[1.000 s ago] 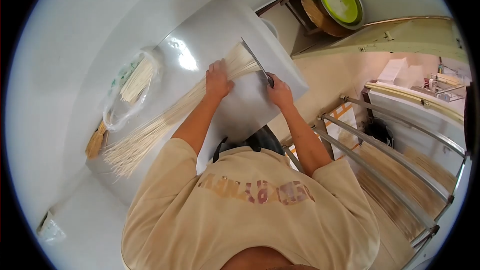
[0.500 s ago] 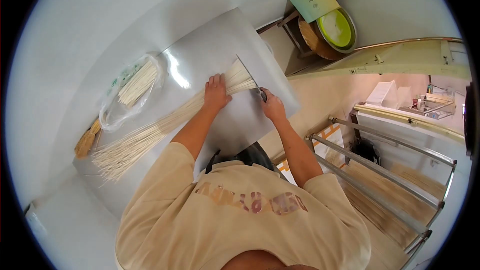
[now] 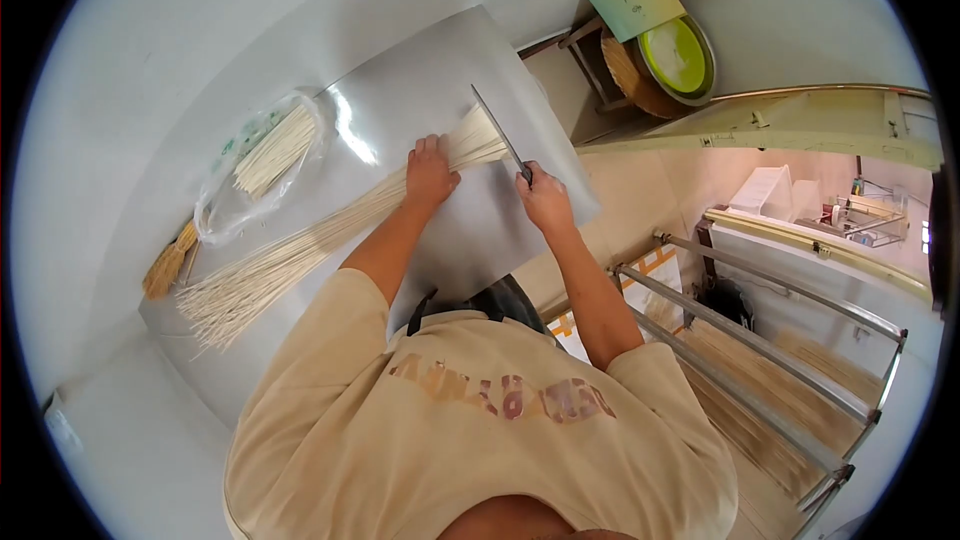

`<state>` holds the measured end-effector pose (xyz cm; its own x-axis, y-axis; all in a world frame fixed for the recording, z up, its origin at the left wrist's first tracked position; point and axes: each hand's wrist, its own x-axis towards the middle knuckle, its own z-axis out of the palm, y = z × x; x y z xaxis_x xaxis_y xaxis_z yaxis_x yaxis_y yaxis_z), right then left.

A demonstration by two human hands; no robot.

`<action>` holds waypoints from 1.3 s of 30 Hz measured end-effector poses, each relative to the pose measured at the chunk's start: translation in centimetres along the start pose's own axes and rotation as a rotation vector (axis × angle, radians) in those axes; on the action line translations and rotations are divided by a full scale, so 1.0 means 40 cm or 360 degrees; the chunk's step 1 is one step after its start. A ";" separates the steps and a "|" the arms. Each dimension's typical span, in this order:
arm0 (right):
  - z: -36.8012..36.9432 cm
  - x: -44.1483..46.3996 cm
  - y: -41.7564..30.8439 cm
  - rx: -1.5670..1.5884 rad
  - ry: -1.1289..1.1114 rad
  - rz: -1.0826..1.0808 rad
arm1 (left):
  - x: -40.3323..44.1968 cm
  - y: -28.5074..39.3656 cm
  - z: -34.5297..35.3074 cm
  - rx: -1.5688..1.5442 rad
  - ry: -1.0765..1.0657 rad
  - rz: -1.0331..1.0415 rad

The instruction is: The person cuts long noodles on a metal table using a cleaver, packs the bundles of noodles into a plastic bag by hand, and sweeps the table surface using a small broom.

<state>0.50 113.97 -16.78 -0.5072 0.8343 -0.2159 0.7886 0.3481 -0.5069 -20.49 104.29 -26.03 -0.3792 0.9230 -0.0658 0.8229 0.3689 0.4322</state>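
Note:
A long bundle of pale dried noodles (image 3: 310,236) lies slantwise across the metal-topped table (image 3: 420,60), its far-left end fanned out and uneven. My left hand (image 3: 430,172) presses down over the bundle near its right end, fingers curled together on the strands. Wrapped round a dark handle, my right hand (image 3: 546,198) holds a knife (image 3: 497,130). Its long blade stands across the bundle's right end, pointing away from me. Whether the edge touches the strands, I cannot tell.
Behind the bundle, a clear plastic bag (image 3: 220,215) holds more noodles (image 3: 274,152). A straw brush (image 3: 168,262) lies at the table's left corner. Metal rack rails (image 3: 750,340) stand at my right. A green basin (image 3: 672,55) and a box (image 3: 632,0) sit beyond the table.
The knife and my right hand have moved slightly away from me along the bundle's cut end. My left hand stays on the noodles. The whole view has shifted a little.

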 end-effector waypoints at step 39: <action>0.089 0.072 0.044 -0.0023 -0.0353 0.0414 | 0.026 0.021 -0.016 0.0031 -0.0075 0.0009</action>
<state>-0.82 115.46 -21.24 -0.3502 0.7833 -0.5136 0.9056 0.1432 -0.3992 -20.48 105.50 -25.14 -0.3545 0.9290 -0.1059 0.8333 0.3653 0.4149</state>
